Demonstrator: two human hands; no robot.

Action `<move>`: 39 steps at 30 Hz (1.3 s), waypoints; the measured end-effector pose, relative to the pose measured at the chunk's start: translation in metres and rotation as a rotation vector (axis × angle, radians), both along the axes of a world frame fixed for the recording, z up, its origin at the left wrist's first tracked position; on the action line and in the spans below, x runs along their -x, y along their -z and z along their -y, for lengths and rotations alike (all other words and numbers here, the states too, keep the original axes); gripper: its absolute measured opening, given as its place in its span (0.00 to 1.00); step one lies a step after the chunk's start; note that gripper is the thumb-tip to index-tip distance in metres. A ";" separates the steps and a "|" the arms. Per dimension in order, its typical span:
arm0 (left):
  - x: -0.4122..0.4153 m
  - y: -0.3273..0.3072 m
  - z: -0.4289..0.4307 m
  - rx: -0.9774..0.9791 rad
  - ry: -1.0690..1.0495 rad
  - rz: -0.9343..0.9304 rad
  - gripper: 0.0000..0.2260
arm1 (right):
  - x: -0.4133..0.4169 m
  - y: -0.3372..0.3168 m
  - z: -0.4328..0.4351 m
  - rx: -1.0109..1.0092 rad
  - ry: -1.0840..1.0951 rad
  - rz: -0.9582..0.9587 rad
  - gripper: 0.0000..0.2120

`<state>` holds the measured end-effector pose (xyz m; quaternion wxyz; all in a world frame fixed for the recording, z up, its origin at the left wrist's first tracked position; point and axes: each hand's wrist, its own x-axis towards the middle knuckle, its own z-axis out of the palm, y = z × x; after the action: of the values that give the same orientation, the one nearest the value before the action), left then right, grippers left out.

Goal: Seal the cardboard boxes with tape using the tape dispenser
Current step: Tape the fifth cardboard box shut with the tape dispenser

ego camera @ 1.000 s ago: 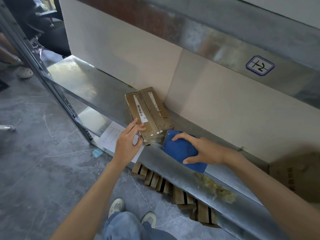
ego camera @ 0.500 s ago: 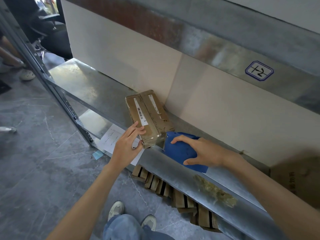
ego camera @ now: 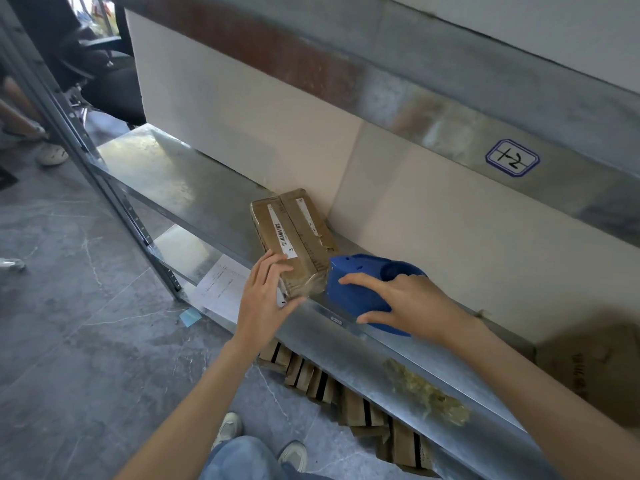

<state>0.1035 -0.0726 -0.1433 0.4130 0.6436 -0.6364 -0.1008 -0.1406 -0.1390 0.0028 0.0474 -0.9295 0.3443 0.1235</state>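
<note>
Tilting up just now, the blue tape dispenser [ego camera: 360,289] gripped in my right hand [ego camera: 408,306] meets the cardboard box [ego camera: 294,237] on the metal shelf [ego camera: 180,181]; my left hand [ego camera: 266,299] presses it flat-fingered, ready for taping.
</note>
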 end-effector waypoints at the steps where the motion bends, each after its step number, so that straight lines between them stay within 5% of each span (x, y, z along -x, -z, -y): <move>1: 0.001 0.000 0.000 -0.001 -0.013 -0.002 0.24 | 0.000 0.000 0.000 0.031 -0.021 -0.003 0.29; 13: -0.065 -0.005 -0.006 -0.105 0.064 -0.089 0.25 | -0.026 0.003 0.005 -0.004 -0.189 0.079 0.23; 26: -0.067 -0.007 -0.003 -0.119 0.077 -0.066 0.24 | 0.026 0.002 0.034 -0.163 -0.007 0.133 0.22; 39: -0.067 -0.004 -0.003 -0.110 0.060 -0.053 0.25 | 0.012 0.019 0.031 -0.020 0.020 0.011 0.23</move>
<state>0.1704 -0.0696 -0.1398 0.3906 0.6429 -0.6379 -0.1649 -0.1525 -0.1695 -0.0158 0.0596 -0.9262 0.3520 0.1211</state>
